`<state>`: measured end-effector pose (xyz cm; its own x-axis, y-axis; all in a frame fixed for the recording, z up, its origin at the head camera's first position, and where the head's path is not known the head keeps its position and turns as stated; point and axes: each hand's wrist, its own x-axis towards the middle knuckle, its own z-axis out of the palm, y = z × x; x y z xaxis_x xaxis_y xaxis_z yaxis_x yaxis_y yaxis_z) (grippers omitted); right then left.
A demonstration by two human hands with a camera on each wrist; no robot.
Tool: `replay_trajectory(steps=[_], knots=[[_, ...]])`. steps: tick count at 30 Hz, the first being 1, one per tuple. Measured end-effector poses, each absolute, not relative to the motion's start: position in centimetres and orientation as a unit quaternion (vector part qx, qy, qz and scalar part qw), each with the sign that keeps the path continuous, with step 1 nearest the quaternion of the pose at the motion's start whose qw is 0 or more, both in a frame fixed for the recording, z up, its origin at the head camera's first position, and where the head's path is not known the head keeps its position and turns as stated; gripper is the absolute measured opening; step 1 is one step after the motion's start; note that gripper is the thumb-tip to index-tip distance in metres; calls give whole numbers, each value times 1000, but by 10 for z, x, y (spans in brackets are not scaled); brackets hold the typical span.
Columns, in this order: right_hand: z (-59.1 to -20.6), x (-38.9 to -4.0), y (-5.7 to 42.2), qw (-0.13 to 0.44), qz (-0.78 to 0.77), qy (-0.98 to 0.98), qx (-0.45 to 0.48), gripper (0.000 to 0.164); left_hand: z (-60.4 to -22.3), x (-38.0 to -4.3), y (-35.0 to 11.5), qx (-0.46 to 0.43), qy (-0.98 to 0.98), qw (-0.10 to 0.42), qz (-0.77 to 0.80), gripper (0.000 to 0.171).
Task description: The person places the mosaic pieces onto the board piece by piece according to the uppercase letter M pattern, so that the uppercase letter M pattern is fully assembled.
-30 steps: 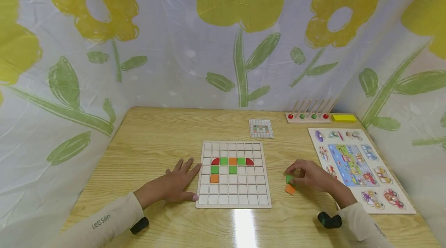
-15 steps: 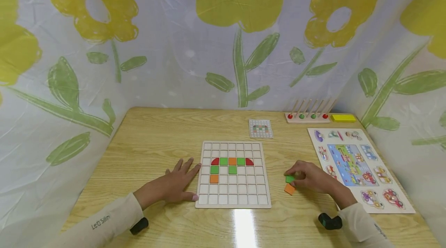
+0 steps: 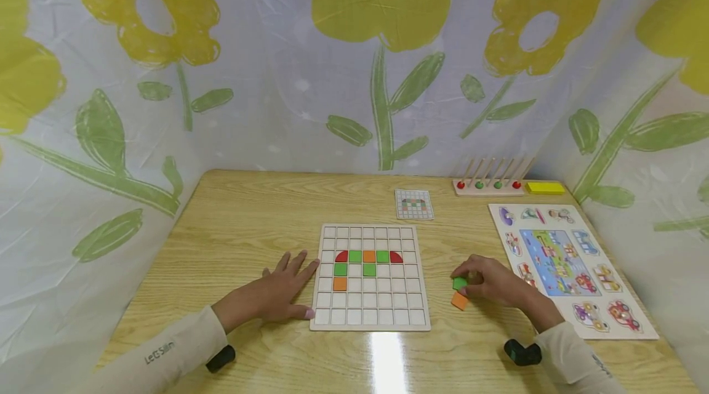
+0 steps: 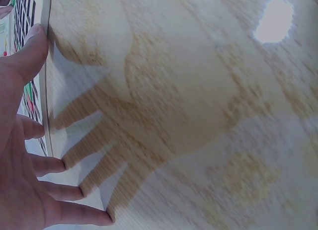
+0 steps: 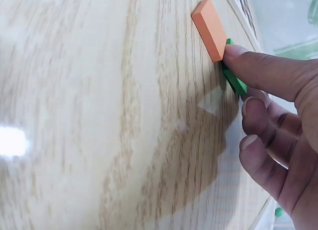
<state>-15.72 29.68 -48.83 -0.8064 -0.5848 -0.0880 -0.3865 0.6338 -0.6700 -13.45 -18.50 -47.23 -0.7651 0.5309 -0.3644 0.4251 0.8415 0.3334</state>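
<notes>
A square wooden grid board (image 3: 386,317) lies mid-table, with red quarter-round, green and orange tiles set in some of its cells. Flat on the table, my left hand (image 3: 285,292) has spread, straight fingers, and its thumb touches the board's left edge. To the right of the board, my right hand (image 3: 493,281) pinches a green square tile (image 3: 459,283) between thumb and fingers. An orange square tile (image 3: 459,301) lies just in front of it; in the right wrist view this orange tile (image 5: 209,30) sits close by the thumb. The thumb partly covers the green tile (image 5: 236,82).
A small pattern card (image 3: 414,204) lies behind the board. At the right is a picture puzzle board (image 3: 612,283). Behind that stand a pegged rack (image 3: 490,188) with red and green beads and a yellow block (image 3: 545,188). Flowered curtains (image 3: 266,104) enclose the table.
My right hand and the two loose tiles stay in nearly the same spot, with only slight finger movement around the green tile. The left hand is still.
</notes>
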Motion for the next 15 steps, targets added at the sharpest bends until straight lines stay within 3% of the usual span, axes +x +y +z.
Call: replay_trajectory(steps=[15], knots=[[-483,-154,291,184,-356,881,-250,16,-470,-134,-186,259,931,227,121,99]])
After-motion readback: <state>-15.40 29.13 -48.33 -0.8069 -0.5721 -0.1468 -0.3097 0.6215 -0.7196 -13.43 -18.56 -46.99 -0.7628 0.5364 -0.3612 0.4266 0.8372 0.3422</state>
